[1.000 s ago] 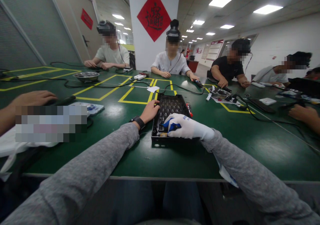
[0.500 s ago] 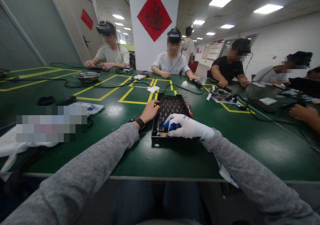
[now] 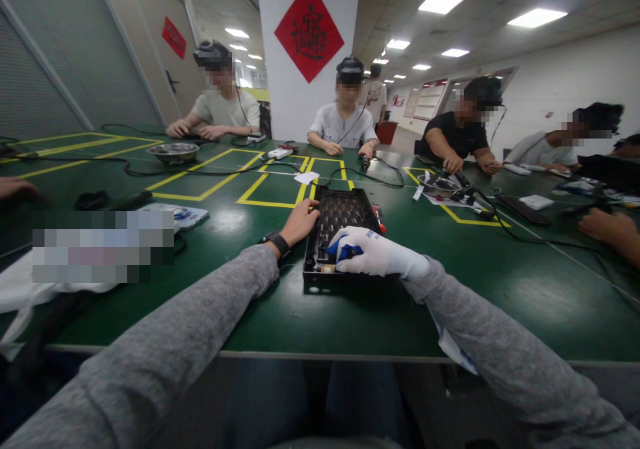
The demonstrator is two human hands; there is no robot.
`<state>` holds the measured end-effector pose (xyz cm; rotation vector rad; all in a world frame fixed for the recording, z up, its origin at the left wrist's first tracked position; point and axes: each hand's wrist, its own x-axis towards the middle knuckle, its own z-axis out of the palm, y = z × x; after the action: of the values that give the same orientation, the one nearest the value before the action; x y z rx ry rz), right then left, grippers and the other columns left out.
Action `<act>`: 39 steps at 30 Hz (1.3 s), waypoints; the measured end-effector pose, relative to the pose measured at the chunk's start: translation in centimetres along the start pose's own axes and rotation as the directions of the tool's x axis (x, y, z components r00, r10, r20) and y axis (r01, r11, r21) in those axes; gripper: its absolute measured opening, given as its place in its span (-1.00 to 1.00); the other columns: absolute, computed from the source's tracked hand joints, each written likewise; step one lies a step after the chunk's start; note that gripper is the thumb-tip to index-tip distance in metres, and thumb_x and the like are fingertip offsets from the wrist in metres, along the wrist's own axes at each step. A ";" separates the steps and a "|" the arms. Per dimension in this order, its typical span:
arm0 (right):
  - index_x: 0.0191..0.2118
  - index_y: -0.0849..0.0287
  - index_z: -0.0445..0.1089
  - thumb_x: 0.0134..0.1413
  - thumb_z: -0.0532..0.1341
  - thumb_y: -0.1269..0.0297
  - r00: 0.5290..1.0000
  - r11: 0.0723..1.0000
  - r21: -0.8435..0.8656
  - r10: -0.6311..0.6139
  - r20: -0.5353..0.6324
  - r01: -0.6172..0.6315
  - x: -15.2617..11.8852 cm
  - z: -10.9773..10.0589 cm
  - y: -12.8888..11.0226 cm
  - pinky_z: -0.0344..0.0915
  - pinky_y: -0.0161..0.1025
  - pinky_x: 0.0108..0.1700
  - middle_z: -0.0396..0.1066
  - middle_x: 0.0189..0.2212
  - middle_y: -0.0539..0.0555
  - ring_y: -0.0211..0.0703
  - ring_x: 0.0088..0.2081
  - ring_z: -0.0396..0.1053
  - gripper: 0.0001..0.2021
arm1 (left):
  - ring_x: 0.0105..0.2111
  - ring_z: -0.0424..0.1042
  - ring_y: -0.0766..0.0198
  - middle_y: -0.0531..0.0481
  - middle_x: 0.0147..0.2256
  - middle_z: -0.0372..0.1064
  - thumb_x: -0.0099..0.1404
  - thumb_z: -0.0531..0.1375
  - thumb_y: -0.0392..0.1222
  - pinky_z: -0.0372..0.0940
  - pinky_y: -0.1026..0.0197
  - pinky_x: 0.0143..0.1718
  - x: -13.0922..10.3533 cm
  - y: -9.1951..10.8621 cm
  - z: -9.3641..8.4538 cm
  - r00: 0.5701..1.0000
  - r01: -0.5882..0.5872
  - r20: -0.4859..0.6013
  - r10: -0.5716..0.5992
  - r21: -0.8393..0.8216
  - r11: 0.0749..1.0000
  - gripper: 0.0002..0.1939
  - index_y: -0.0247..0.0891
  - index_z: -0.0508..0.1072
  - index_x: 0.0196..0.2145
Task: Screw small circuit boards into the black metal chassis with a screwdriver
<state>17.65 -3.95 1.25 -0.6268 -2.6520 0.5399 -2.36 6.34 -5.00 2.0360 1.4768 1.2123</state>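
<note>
A black open case (image 3: 327,277) lies on the green table in front of me, with rows of small metallic shapes inside. My bare left hand (image 3: 299,221) rests against its left edge, fingers partly spread and holding nothing. In a white glove with blue fingertips, my right hand (image 3: 365,250) reaches over the near right part of the case. Its fingers are closed, and whatever they hold is hidden. A small yellowish part (image 3: 327,269) sits at the near edge inside the case, beside the glove. Something red (image 3: 381,221) lies just right of the case.
A metal bowl (image 3: 173,152) stands at the back left. A plastic bag (image 3: 100,249) lies to my left. Black cables (image 3: 225,173) cross the table. Tools and another bowl (image 3: 440,184) are at the right. Several people sit around the table; one hand (image 3: 17,188) shows at far left.
My hands and the case look unmoved. Across the table, a person's hand has moved left with a dark tool. Another person's hand has appeared at the far left edge.
</note>
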 end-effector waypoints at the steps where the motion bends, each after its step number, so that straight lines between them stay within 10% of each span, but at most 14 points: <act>1: -0.38 0.21 0.45 -0.02 0.23 0.22 1.000 1.000 -0.005 -0.001 -0.001 0.001 0.0 0.0 0.0 0.23 -0.22 -0.05 0.39 -0.21 0.09 -0.20 -0.16 0.31 -0.84 | -0.04 0.28 0.14 -0.14 -0.07 0.33 0.14 0.03 -0.25 0.16 0.07 0.06 0.0 0.0 0.0 1.000 -0.002 0.000 0.002 -0.002 1.000 -0.67 -0.31 0.38 -0.13; 39: -0.42 0.22 0.43 -0.01 0.22 0.19 1.000 0.999 -0.028 -0.015 0.013 0.016 0.2 0.1 0.1 0.23 -0.24 -0.07 0.40 -0.22 0.08 -0.22 -0.19 0.33 -0.82 | -0.03 0.27 0.15 -0.13 -0.06 0.33 0.15 0.01 -0.26 0.15 0.08 0.06 0.1 -0.3 0.1 1.000 -0.012 0.003 0.012 0.025 1.000 -0.66 -0.33 0.36 -0.11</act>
<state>17.51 -3.82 1.15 -0.6127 -2.6782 0.5049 -2.46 6.54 -5.22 2.0649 1.4880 1.2002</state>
